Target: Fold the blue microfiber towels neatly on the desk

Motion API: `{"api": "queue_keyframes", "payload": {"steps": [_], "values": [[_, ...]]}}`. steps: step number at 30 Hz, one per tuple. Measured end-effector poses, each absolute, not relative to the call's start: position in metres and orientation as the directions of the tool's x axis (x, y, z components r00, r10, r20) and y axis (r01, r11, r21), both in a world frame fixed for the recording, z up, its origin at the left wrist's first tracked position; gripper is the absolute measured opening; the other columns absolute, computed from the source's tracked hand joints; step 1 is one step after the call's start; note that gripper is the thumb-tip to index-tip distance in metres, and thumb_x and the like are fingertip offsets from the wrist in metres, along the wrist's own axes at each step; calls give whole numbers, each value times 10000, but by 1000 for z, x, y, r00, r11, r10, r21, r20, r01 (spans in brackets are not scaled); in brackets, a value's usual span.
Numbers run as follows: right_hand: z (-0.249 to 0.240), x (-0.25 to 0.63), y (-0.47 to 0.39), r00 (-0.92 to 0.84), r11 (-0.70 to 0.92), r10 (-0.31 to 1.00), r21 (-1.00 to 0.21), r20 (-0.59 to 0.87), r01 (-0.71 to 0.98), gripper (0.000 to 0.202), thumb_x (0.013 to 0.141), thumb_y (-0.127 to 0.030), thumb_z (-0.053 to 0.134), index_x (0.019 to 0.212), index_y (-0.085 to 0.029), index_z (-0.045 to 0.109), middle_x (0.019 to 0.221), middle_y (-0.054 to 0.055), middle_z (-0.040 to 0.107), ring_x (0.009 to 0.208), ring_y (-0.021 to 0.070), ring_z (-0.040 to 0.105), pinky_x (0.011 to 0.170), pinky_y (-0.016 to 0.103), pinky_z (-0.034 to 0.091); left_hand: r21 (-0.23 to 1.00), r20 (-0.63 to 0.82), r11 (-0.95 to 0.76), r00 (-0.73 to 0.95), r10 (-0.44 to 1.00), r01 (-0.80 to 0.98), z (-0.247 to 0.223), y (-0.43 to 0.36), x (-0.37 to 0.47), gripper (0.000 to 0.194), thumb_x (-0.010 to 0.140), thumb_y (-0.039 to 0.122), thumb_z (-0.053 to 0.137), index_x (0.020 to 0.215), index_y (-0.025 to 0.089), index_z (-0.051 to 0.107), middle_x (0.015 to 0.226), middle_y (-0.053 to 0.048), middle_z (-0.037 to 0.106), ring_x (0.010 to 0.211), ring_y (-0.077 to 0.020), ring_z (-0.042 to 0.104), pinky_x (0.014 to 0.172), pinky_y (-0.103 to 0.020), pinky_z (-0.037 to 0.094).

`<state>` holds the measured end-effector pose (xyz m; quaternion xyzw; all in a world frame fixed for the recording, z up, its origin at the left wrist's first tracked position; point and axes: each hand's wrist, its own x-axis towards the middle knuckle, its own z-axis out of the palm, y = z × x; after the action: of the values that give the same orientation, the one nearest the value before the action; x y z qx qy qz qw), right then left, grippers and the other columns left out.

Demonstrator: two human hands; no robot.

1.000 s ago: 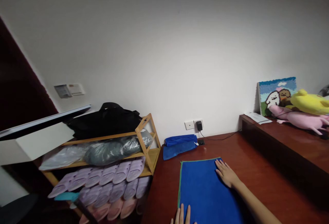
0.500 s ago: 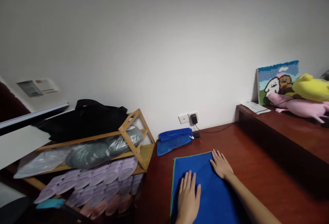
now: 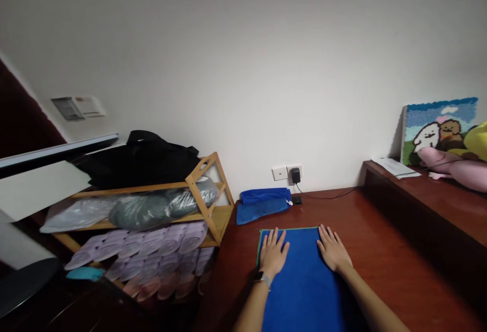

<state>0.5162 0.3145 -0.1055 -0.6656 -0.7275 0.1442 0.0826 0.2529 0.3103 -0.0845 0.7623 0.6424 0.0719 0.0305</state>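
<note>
A blue cloth (image 3: 304,281) with a green edge is spread on the reddish-brown tabletop (image 3: 395,271). My left hand (image 3: 273,255) lies palm down near its far left corner, fingers spread, a watch on the wrist. On the far right corner rests my right hand (image 3: 335,251), also flat with its fingers apart. The cloth's near end runs out of view at the bottom. Beyond it, close to the wall, lies a folded blue cloth (image 3: 263,206).
A black plug (image 3: 296,175) sits in the wall socket, its cable trailing along the table's back. At right, a raised ledge (image 3: 437,195) bears papers, a dog picture (image 3: 437,131) and plush toys. A wooden rack (image 3: 224,215) with slippers (image 3: 171,238) and a black bag (image 3: 144,162) stands left.
My left hand has moved forward to the cloth's far left corner, and its watch now shows. The cloth looks smoother. The head view has shifted a little to the left.
</note>
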Motion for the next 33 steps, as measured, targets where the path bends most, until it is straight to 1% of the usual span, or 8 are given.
{"api": "queue_keyframes", "payload": {"steps": [6,10,15,19,22,24,28,33], "values": [[-100,515,312,-83,53,993,-310,-85,949,743,1043,-527,133,1676,-137,148,1756,16,135,1626,205,69,1319,402,65,80,65,-71,66,996,994,-87,310,203,660,1069,543,249,1645,232,331,1734,-61,268,1599,-257,244,1295,-464,250],[-100,515,313,-80,51,993,-295,-89,954,734,1046,-521,135,1678,-149,152,1755,8,140,1625,203,77,1317,394,65,73,80,-74,68,994,995,-93,309,203,685,1065,545,240,1647,194,324,1731,-87,270,1598,-274,248,1293,-474,251],[-100,515,315,-82,53,992,-285,-92,957,731,1046,-514,148,1678,-146,156,1753,10,145,1625,206,86,1317,402,60,41,86,-82,78,993,996,-81,310,207,680,1066,526,234,1625,165,376,1712,-112,313,1594,-285,261,1300,-509,220],[-101,515,316,-86,57,993,-306,-82,950,737,1046,-528,135,1678,-150,165,1753,12,153,1625,210,85,1317,406,62,87,177,-212,194,965,974,-74,309,253,668,1082,497,195,1627,151,367,1711,-96,324,1601,-268,239,1310,-487,219],[-103,517,317,-85,59,994,-308,-69,950,720,1047,-501,140,1679,-158,173,1753,12,155,1625,212,80,1315,411,57,178,165,-380,354,921,908,-81,304,310,687,1087,531,149,1636,169,347,1716,-80,322,1596,-237,256,1307,-449,243],[-106,518,317,-91,65,993,-307,-69,949,704,1044,-467,160,1678,-160,183,1753,15,155,1625,213,82,1314,416,65,226,143,-413,389,910,882,-91,301,341,688,1085,538,121,1634,194,354,1714,-72,331,1595,-231,259,1306,-458,244],[-110,518,319,-97,73,993,-303,-66,950,703,1039,-456,171,1678,-161,184,1753,16,145,1625,216,86,1313,421,76,237,121,-388,369,922,891,-105,301,352,666,1083,534,131,1647,235,321,1727,-57,297,1603,-243,230,1313,-496,217],[-108,516,318,-80,57,995,-306,-63,950,725,1043,-505,122,1679,-162,167,1752,-8,146,1625,217,92,1314,405,58,153,84,-211,201,976,965,-93,307,284,704,1074,578,207,1642,182,334,1724,-97,275,1599,-272,241,1310,-494,229]]}}
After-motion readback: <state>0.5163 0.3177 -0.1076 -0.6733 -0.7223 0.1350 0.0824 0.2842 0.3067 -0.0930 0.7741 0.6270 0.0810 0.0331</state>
